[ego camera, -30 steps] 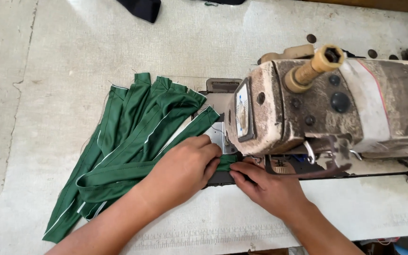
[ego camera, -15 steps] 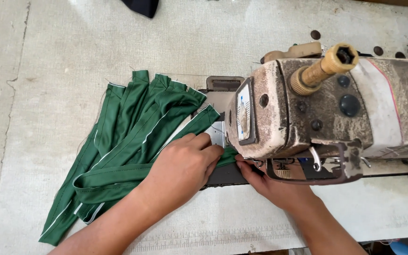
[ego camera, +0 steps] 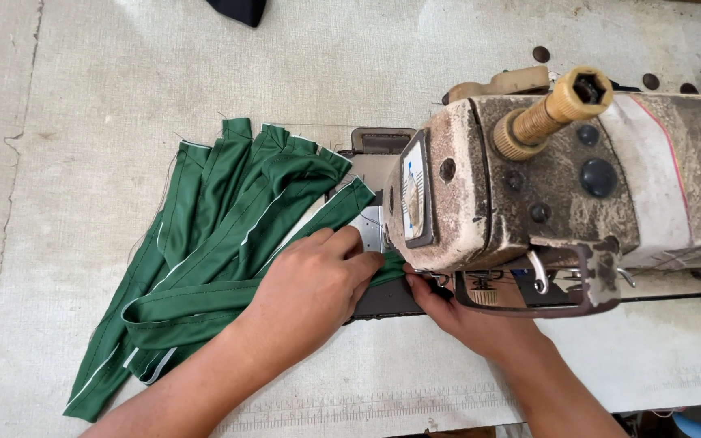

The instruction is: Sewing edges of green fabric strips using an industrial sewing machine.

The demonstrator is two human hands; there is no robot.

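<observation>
Green fabric strips [ego camera: 229,235], dark green all over, thin white edge lines along several folds. Sewing machine [ego camera: 561,186] cream-beige body, heavily stained brown and grey, black round knobs on top, a pale band with a thin red line across it. Spool pin [ego camera: 553,109] tan-yellow, dark hollow tip. Table [ego camera: 123,89] off-white, greyish, faint cracks at the left edge. Needle plate [ego camera: 371,227] silver-grey. Dark navy cloth [ego camera: 238,10] at the top edge. Small dark brown dots near the top right of the table.

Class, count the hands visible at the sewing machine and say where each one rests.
2. The left hand presses flat on the green fabric strips; the right hand pinches the fabric under the sewing machine head, its fingertips partly hidden.
</observation>
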